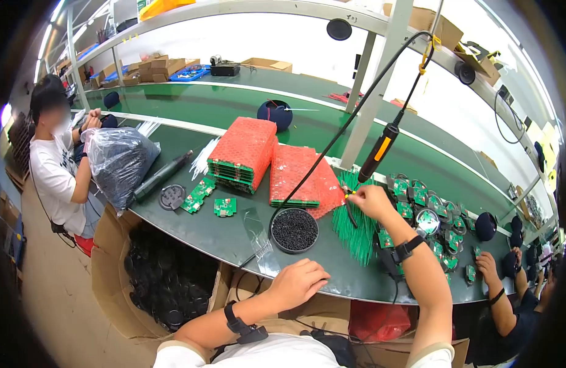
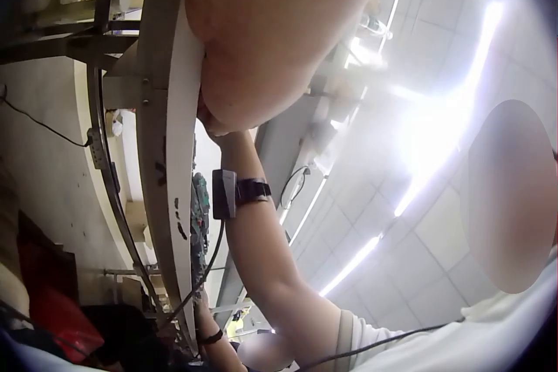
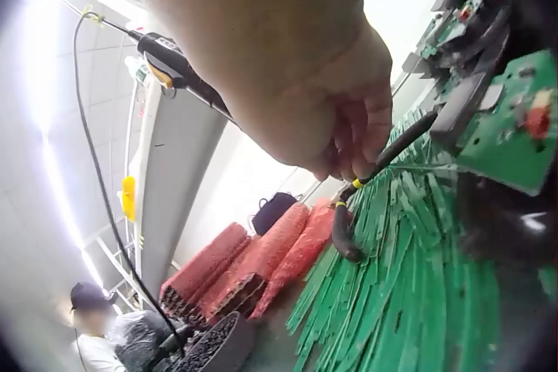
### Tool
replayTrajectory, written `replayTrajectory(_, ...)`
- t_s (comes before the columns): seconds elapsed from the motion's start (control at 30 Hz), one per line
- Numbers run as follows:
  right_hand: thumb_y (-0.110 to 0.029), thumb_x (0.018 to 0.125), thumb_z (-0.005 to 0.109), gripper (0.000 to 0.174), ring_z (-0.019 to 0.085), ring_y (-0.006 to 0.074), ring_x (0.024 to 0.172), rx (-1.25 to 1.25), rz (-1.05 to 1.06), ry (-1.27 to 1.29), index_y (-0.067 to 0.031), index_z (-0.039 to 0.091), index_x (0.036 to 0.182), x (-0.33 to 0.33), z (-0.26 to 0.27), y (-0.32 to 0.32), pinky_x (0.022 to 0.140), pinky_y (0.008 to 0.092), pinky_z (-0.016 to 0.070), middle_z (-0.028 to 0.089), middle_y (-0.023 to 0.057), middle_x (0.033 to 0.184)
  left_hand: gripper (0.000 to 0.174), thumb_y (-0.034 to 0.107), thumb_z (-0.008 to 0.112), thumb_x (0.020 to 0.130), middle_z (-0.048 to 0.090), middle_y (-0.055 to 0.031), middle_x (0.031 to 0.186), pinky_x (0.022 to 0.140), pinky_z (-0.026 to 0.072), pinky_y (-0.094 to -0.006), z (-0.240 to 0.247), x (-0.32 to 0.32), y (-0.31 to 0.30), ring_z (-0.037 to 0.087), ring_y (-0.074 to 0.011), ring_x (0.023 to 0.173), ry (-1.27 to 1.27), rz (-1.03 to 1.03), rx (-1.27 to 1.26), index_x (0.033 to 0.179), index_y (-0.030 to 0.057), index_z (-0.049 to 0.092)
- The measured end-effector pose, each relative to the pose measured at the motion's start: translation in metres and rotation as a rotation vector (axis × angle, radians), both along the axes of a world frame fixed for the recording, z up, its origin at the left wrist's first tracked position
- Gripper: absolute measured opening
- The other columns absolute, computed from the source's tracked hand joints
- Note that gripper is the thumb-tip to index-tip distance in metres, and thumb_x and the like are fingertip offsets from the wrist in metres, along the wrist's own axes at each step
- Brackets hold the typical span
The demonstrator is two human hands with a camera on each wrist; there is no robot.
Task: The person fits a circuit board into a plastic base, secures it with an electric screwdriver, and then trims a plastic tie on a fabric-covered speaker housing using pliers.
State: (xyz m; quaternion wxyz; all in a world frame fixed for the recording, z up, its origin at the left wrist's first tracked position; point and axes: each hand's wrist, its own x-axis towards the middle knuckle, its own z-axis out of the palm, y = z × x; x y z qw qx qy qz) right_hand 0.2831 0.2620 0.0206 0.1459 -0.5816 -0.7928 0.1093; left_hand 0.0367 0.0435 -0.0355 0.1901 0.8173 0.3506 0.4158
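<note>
My right hand (image 1: 372, 202) reaches over a spread of thin green strips (image 1: 355, 236) and pinches a pair of pliers by its fingertips. In the right wrist view the pliers (image 3: 345, 237), with dark handles and yellow bits, lie across the strips (image 3: 397, 285) beneath the curled fingers. My left hand (image 1: 297, 283) is at the table's front edge, fingers loosely bent, holding nothing. Nearest to it are a round dish of black pellets (image 1: 294, 230) and a clear plastic sheet (image 1: 258, 242). The left wrist view shows little of its fingers.
Red bubble-wrapped circuit board stacks (image 1: 249, 147) stand behind the dish. A corded electric screwdriver (image 1: 379, 152) hangs nearby. Green boards with black parts (image 1: 427, 208) are heaped at right. A carton of black parts (image 1: 166, 276) stands below the edge. People sit at both sides.
</note>
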Motion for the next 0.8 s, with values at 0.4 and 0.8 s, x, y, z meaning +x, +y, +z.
replayTrajectory(0.4, -0.03, 0.08, 0.071, 0.033, 0.068, 0.0236, 0.077, -0.163, -0.206, 0.246, 0.0019, 0.073, 0.087, 0.019, 0.027, 0.025, 0.072, 0.039, 0.0526, 0.072, 0.0157, 0.083, 0.015, 0.013, 0.073, 0.086, 0.065, -0.0043, 0.094, 0.075, 0.0543, -0.0373, -0.003, -0.001, 0.005, 0.062, -0.0259, 0.089, -0.01, -0.052, 0.037, 0.098, 0.0064, 0.069)
replayTrajectory(0.8, -0.033, 0.105, 0.04, 0.032, 0.05, 0.0387, 0.136, -0.612, 0.011, 1.455, -0.0142, 0.052, 0.081, 0.092, 0.085, 0.077, 0.102, 0.0581, 0.0458, 0.061, 0.0205, 0.133, 0.006, -0.001, 0.064, 0.093, 0.068, -0.0064, 0.091, 0.063, 0.0506, -0.0263, 0.136, -0.114, 0.062, 0.062, -0.0095, 0.073, -0.618, 0.398, -0.062, 0.097, -0.0006, 0.068)
